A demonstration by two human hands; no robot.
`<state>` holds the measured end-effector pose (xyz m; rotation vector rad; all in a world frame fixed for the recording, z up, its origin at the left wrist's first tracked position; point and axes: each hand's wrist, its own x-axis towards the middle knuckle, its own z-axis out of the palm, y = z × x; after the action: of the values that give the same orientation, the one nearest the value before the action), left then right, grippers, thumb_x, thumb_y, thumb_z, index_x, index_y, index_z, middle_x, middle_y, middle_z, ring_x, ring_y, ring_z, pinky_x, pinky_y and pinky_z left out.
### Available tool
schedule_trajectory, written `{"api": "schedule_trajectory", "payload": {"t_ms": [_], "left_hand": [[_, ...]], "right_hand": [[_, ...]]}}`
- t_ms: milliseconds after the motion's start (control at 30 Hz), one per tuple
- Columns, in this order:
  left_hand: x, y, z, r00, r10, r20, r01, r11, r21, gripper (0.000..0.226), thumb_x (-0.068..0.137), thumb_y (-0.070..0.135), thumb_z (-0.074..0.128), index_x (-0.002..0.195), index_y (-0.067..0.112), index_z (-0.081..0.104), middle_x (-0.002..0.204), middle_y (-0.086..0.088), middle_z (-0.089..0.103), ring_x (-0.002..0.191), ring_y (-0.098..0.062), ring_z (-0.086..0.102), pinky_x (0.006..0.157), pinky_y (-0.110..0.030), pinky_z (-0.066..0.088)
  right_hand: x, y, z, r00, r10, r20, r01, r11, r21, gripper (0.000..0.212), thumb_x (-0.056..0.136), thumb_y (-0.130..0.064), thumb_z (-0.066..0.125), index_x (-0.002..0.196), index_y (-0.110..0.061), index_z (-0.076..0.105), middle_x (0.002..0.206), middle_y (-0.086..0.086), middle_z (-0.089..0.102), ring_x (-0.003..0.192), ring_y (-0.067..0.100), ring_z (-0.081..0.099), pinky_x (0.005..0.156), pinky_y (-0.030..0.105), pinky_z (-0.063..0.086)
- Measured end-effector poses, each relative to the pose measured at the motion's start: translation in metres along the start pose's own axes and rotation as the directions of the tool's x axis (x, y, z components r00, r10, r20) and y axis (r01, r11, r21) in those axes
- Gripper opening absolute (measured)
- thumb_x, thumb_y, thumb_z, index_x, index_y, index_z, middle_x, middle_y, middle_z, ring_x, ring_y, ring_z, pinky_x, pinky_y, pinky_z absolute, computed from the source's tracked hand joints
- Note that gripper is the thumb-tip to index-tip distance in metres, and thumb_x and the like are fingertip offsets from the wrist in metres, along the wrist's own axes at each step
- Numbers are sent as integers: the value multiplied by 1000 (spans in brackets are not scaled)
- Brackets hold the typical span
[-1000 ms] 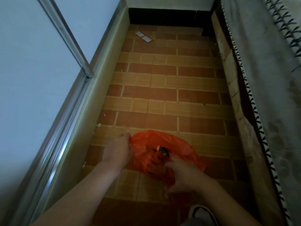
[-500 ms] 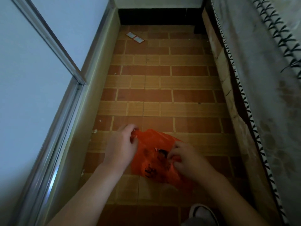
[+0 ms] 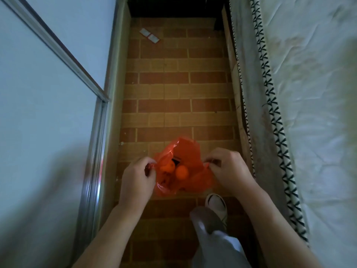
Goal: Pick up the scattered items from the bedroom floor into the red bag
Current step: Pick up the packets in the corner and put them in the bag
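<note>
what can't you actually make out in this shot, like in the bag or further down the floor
Head view, the only one:
- Red bag: two round orange things show inside; a dark item beside them is too shadowed to identify, and the bag's folds hide the rest.
- Two flat white pieces on the far floor: too small to identify.
- Left hand and right hand: the fingers curl into the bag's edges, hiding their tips.
- Floor under the mattress: hidden by it.

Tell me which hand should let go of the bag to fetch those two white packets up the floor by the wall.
Left, probably. The white packets lie far ahead on the left side of the floor. Both the left hand and the right hand pinch the red bag, so the right can keep holding it.
</note>
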<state>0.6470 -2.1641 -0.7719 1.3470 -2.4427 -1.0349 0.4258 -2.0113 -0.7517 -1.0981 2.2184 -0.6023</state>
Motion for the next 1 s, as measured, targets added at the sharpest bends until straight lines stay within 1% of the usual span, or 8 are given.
{"api": "schedule_trajectory", "payload": {"t_ms": [67, 200, 333, 400, 500, 600, 767, 1000], "left_hand": [[-16, 24, -32, 1000, 3, -13, -3, 1000, -5, 19, 88, 7, 76, 101, 20, 73, 94, 13, 65, 82, 7, 57, 72, -6, 44], [-44, 81, -100, 1000, 5, -19, -6, 999, -43, 20, 88, 9, 77, 101, 22, 73, 95, 14, 65, 82, 7, 58, 73, -7, 42], [-73, 144, -176, 999, 32, -38, -35, 997, -71, 13, 89, 16, 77, 101, 22, 74, 93, 11, 70, 82, 0, 64, 72, -18, 53], [-87, 175, -211, 997, 47, -54, -51, 996, -78, 10, 90, 18, 76, 99, 21, 74, 91, 11, 69, 82, -1, 64, 72, -16, 52], [-108, 218, -260, 994, 61, -95, -70, 994, -90, 8, 91, 20, 74, 98, 19, 74, 90, 10, 68, 80, -4, 63, 70, -19, 53], [-127, 253, -298, 990, 67, -126, -73, 996, -43, 13, 92, 25, 74, 103, 18, 75, 92, 10, 68, 77, -2, 62, 67, -12, 47], [-140, 301, -337, 978, 113, -174, -109, 994, 34, 15, 91, 31, 76, 100, 20, 73, 92, 11, 62, 77, -4, 57, 65, -9, 41], [-119, 347, -340, 982, 92, -164, -113, 986, -122, 10, 91, 31, 75, 97, 29, 67, 89, 19, 66, 82, 3, 64, 68, -11, 51]], "right_hand": [[-23, -30, -31, 999, 19, -27, -18, 999, 38, 19, 90, -11, 71, 92, -29, 75, 92, -17, 68, 87, 0, 63, 81, 27, 55], [-64, -94, -97, 993, 29, -118, -16, 994, 106, 23, 87, -1, 69, 92, -23, 76, 89, -12, 69, 86, -5, 63, 72, 5, 46], [-101, -162, -161, 991, 18, -132, 1, 990, 144, 31, 86, -1, 67, 89, -32, 71, 87, -20, 66, 86, -7, 62, 71, 4, 45], [-118, -192, -188, 986, 8, -165, 17, 988, 150, 27, 85, -3, 67, 90, -30, 71, 88, -19, 67, 84, -7, 62, 71, 3, 43], [-144, -233, -227, 974, 3, -228, 38, 984, 173, 23, 85, -4, 69, 94, -25, 75, 92, -15, 70, 85, -2, 64, 74, 11, 49], [-169, -266, -261, 965, -6, -262, 64, 975, 214, 25, 84, -4, 69, 94, -26, 74, 93, -15, 71, 89, 0, 66, 80, 22, 54], [-194, -302, -312, 949, -11, -315, 93, 964, 248, 25, 85, -2, 68, 94, -23, 76, 92, -15, 72, 88, 0, 67, 79, 21, 55], [-178, -304, -363, 953, -8, -304, 91, 961, 260, 22, 86, -3, 70, 93, -23, 77, 90, -15, 72, 86, 1, 67, 78, 28, 59]]}}
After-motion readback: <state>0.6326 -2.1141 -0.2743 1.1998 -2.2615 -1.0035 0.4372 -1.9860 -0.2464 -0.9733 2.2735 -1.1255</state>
